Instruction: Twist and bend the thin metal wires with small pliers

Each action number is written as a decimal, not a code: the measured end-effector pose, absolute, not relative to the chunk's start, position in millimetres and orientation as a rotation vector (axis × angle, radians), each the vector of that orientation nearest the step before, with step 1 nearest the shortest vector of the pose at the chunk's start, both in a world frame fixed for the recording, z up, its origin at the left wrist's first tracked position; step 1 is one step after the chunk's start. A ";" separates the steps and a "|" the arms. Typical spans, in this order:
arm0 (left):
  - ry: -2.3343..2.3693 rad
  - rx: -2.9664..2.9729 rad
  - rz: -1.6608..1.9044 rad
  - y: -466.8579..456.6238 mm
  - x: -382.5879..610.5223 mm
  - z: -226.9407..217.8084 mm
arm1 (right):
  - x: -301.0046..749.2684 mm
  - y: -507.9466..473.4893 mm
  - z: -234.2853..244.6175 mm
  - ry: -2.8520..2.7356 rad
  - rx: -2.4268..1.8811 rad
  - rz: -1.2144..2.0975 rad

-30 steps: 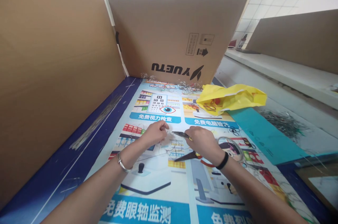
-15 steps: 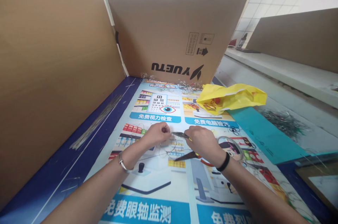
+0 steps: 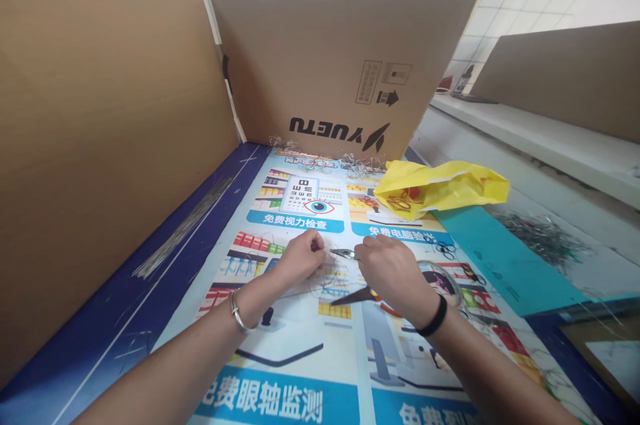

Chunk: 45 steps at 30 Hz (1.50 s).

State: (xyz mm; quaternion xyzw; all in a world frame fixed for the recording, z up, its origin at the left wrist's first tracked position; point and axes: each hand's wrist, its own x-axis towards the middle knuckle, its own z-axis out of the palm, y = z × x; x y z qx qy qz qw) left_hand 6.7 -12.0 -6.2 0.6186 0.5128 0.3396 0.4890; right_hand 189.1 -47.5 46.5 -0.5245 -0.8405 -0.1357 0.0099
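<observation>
My left hand (image 3: 300,257) is closed in a pinch on a thin wire (image 3: 323,278) that loops down over the printed poster (image 3: 300,345). My right hand (image 3: 390,268) is closed round small pliers (image 3: 345,253), whose jaws point left and meet the wire beside my left fingertips. A pair of scissors (image 3: 357,295) lies on the poster just under my right hand. A silver bangle is on my left wrist, a black band on my right.
Cardboard walls (image 3: 330,65) stand at the left and back. A yellow plastic bag (image 3: 440,186) lies back right on a teal sheet (image 3: 490,251). Straight wires (image 3: 185,228) lie along the left wall, tangled wire scraps (image 3: 540,235) lie at right and by the back wall.
Both hands stay close together; the pliers' jaws have drawn nearer to my left fingertips. The view has shifted slightly.
</observation>
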 end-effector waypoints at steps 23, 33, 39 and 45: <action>1.250 1.444 0.809 -11.3 9.6 -3.9 | 186.4 -47.6 43.4 -2.555 -1.723 -0.330; 1.235 1.458 0.797 -15.2 11.9 -1.1 | 186.7 -48.1 40.1 -2.556 -1.655 -0.419; 1.217 1.411 0.841 -16.5 13.9 -2.1 | 186.7 -48.4 39.7 -2.568 -1.656 -0.418; 1.142 1.350 0.881 -14.2 12.9 -6.0 | 186.5 -48.3 38.5 -2.560 -1.655 -0.421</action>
